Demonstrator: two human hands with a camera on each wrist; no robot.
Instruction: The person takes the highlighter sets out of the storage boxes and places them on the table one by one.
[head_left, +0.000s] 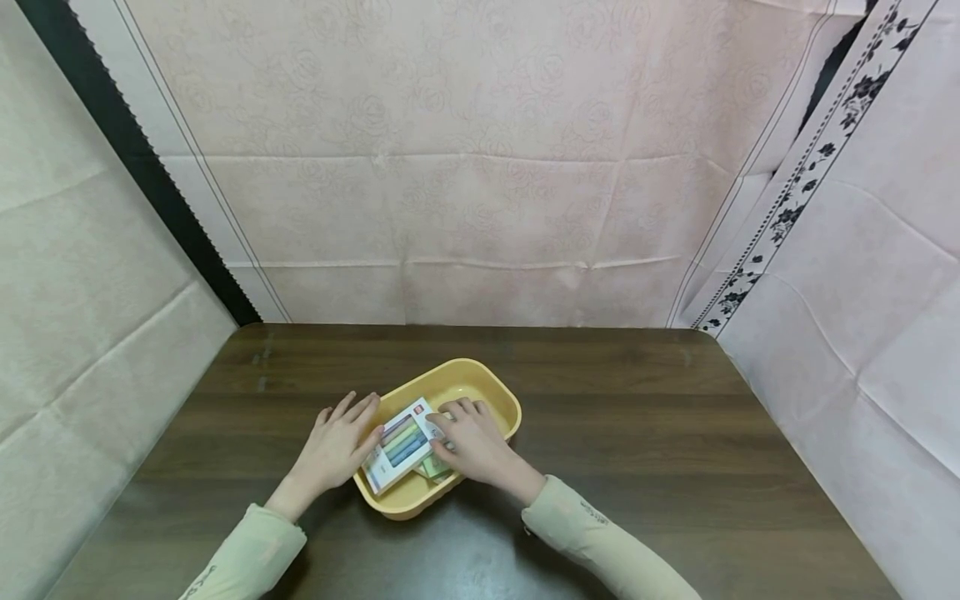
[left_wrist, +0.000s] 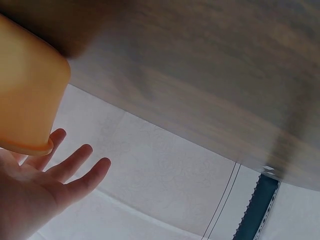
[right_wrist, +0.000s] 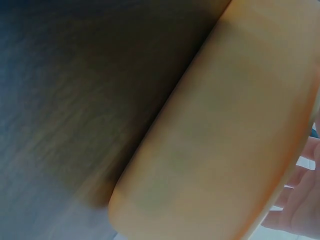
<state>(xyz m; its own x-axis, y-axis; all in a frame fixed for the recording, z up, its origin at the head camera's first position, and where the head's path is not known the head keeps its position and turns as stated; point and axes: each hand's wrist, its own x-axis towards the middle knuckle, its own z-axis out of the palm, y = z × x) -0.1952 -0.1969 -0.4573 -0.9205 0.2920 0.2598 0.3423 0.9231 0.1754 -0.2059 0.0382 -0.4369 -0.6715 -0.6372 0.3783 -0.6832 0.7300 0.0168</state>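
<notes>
A white box (head_left: 401, 444) with a row of purple, green and blue pens showing on its front lies slanted in a yellow plastic basket (head_left: 472, 375). My left hand (head_left: 330, 446) is at the basket's left rim, its thumb reaching to the box's edge. In the left wrist view the fingers (left_wrist: 95, 175) of that hand are spread and fairly straight beside the basket wall. My right hand (head_left: 472, 440) hangs over the basket's right side, its fingertips and thumb at the box's right end. Beneath that hand, a pale green item (head_left: 437, 467) shows partly, the rest hidden.
The basket stands on a dark brown wooden table (head_left: 615, 417). A pale patterned cloth (head_left: 480, 208) hangs behind the far edge, with more white cloth (head_left: 862, 292) at the sides. Light green sleeves (head_left: 585, 521) cover both forearms.
</notes>
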